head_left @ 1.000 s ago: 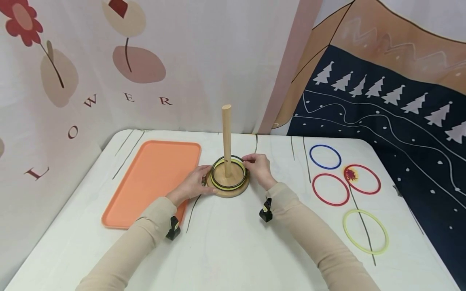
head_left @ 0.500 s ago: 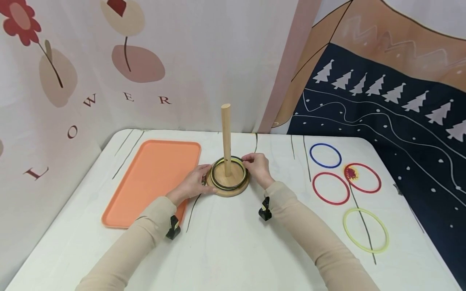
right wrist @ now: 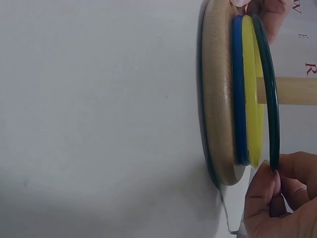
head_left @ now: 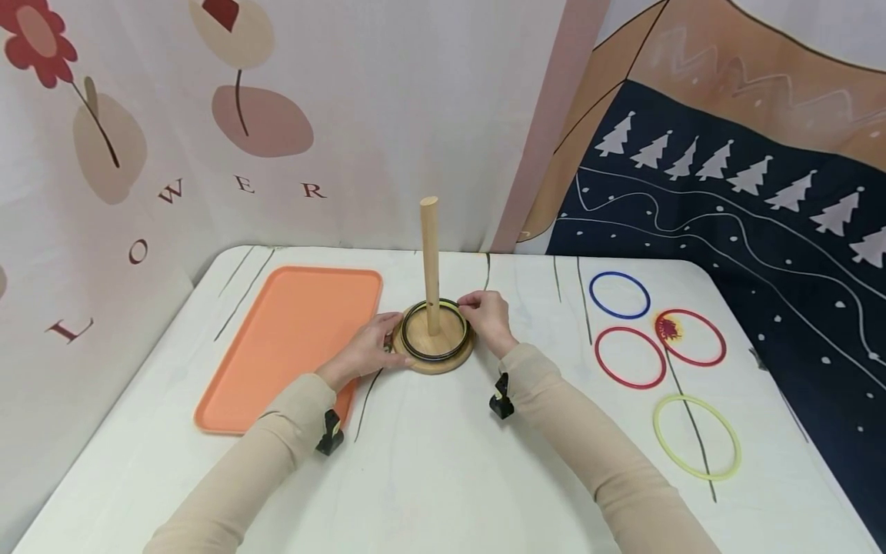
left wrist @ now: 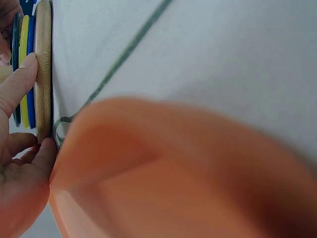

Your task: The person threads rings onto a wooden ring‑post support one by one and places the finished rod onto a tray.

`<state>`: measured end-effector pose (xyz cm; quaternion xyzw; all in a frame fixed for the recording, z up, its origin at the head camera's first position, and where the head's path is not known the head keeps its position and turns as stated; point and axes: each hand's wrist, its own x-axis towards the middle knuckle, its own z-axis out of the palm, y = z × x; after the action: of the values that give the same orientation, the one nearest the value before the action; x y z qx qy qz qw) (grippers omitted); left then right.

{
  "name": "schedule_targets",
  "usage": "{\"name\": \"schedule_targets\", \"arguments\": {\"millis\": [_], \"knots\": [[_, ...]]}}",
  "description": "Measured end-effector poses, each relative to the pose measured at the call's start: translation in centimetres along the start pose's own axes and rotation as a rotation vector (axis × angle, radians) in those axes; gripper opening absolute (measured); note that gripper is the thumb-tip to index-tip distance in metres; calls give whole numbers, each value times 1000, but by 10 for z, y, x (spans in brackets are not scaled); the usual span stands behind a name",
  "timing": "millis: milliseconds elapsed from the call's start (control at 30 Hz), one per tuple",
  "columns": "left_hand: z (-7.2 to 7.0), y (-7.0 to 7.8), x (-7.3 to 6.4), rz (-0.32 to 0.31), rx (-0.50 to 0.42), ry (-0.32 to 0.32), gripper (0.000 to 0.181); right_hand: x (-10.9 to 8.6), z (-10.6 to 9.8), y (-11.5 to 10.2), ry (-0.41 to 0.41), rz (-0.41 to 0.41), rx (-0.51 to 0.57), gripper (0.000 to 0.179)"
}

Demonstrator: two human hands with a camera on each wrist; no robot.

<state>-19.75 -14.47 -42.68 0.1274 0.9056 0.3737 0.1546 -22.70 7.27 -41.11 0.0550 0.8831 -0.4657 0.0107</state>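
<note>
From my end I see the right hand (head_left: 491, 319) pinching a dark green ring (right wrist: 272, 99) between thumb and fingers. The ring is thin, round and glossy, almost black in the head view, and it encircles the post of a wooden stand (head_left: 431, 269). It sits tilted: the pinched side is lifted clear of the yellow ring (right wrist: 251, 99) below, the opposite side lies close to it. Under the bright yellow ring I make out a deep blue ring (right wrist: 239, 99), low on the stand's base (right wrist: 218, 94).

The left hand (head_left: 369, 348) grips that base by its rim, thumb toward the front, fingers behind. The base is a thick disc of pale, grained wood; the post rises upright. I have the stand roughly midway between the worktop's (head_left: 443, 469) left and right edges, nearer the far edge than the near one.

An orange tray (head_left: 294, 346) lies toward the left edge. Near the right edge I count a loose blue ring (head_left: 626, 318) closest to the far edge, two red rings (head_left: 634, 387) side by side, and a pale yellow ring (head_left: 717, 478) closest to the near edge
</note>
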Motion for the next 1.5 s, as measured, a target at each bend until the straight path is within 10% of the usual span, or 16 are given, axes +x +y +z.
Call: {"name": "schedule_targets", "arguments": {"millis": [867,1500], "knots": [[1,1,0,-2,23,6,90,-1,2,5,38,-4,14,12],[1,-1,1,9,-10,5,92,-15,-47,27,40,81,305,24]]}}
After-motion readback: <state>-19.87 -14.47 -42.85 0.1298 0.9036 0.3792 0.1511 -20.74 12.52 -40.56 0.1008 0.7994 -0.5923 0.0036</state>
